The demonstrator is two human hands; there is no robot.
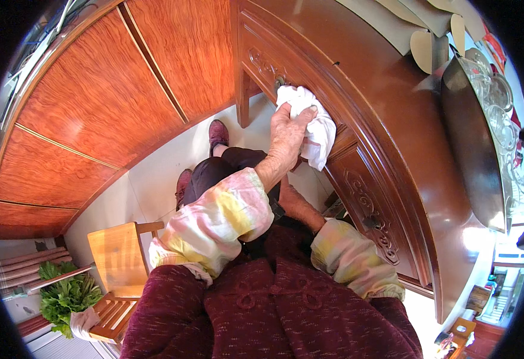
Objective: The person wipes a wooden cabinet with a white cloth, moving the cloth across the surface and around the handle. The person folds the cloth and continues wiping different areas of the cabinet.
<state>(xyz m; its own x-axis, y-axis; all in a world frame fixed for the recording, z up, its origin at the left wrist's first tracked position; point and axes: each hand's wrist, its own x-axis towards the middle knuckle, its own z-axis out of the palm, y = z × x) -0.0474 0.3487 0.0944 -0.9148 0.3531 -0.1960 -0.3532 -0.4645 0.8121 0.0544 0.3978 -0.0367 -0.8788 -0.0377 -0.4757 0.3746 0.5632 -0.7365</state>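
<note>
My left hand (286, 130) grips a bunched white cloth (320, 130), thumb and fingers pinching its folds. The cloth lies against the carved drawer front of a dark brown wooden table (405, 148), just below a dark metal drawer pull (279, 82). Lower down, my right hand (294, 199) reaches in beside my knees, beneath the left forearm. Its fingers are mostly hidden, so what they hold or touch cannot be made out. A second carved drawer front (365, 197) with its own pull (372, 222) is nearest to the right forearm.
A dark curved tray (472, 148) with clear glassware (501, 112) stands on the tabletop. Glossy orange-brown wood panels (163, 67) rise opposite. A wooden chair (116, 256) is at lower left, beside leafy greens (69, 291). A table leg (242, 101) meets the pale tiled floor (154, 179).
</note>
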